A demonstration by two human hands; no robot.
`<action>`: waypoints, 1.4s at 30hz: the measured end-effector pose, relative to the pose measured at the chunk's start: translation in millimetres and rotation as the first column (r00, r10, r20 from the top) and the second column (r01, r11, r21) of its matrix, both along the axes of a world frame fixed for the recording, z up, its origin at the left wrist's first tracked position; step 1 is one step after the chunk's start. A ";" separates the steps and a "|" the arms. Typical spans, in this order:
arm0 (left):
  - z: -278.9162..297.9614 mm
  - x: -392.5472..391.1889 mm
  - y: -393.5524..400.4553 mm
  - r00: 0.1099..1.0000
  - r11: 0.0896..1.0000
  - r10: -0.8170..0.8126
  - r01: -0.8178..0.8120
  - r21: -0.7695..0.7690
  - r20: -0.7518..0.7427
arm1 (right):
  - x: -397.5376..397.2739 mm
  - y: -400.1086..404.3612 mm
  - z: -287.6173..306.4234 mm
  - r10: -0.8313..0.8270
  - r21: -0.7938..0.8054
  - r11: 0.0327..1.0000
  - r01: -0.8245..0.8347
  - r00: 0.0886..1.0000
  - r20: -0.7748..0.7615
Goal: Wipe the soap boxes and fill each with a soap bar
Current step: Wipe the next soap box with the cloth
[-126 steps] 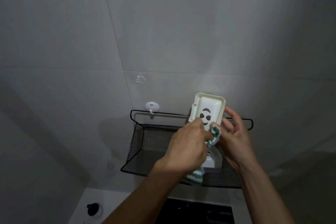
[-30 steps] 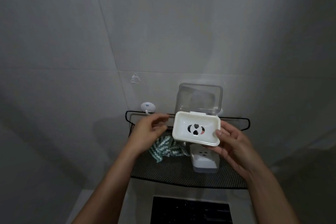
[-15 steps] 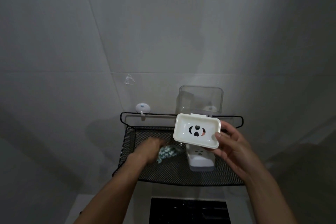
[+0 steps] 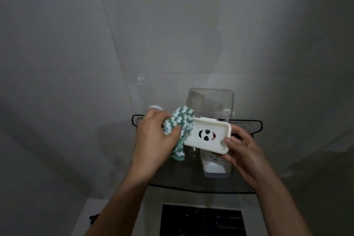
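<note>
My right hand (image 4: 241,151) holds a cream soap box (image 4: 209,133) by its right end, thumb on the rim. Its clear lid (image 4: 210,102) stands open behind it, and drain holes show in its floor. My left hand (image 4: 156,137) grips a green-and-white striped cloth (image 4: 181,120) bunched against the box's left end. A second white soap box (image 4: 214,165) stands on the black mesh shelf (image 4: 180,180) just below the held one.
The mesh shelf hangs on a grey tiled wall, with a white hook (image 4: 155,108) and a clear hook (image 4: 142,80) above its left end. A dark opening (image 4: 202,220) lies below the shelf, with a small black object (image 4: 93,217) at the lower left.
My left hand picked the striped cloth up off the mesh shelf and brought it up to the left end of the box. The right hand kept holding the open box.
</note>
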State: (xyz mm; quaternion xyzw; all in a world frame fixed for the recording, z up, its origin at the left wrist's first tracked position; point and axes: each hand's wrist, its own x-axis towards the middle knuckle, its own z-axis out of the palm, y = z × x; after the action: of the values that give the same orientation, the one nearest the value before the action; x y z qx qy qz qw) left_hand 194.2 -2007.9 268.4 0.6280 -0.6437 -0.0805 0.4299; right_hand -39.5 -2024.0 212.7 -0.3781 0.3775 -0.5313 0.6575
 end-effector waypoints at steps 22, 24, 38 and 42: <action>-1.9 -38.3 -19.2 0.899 0.986 -0.142 0.089 0.144 0.415 | 15.0 -7.9 -5.1 0.027 -0.067 0.997 -0.028 1.000 -0.008; -1.0 -36.4 -20.5 0.888 0.984 -0.144 0.082 0.156 0.437 | 15.9 -8.1 -3.7 0.027 -0.071 0.997 -0.027 1.000 -0.004; 2.2 -51.5 -19.5 0.911 0.992 -0.049 -0.005 0.130 0.410 | 23.7 -3.3 -5.4 0.078 -0.060 0.995 -0.076 0.997 0.019; 3.7 -60.1 -12.8 0.967 0.984 -0.173 0.160 0.083 0.190 | 24.3 -2.5 -3.8 0.110 -0.042 0.993 -0.107 0.992 0.065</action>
State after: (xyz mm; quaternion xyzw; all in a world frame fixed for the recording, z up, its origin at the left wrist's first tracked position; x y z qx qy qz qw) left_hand 134.1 -2020.7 272.1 0.5908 -0.7302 -0.0754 0.3348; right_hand -15.2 -2026.6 208.9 -0.3927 0.3235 -0.5144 0.6903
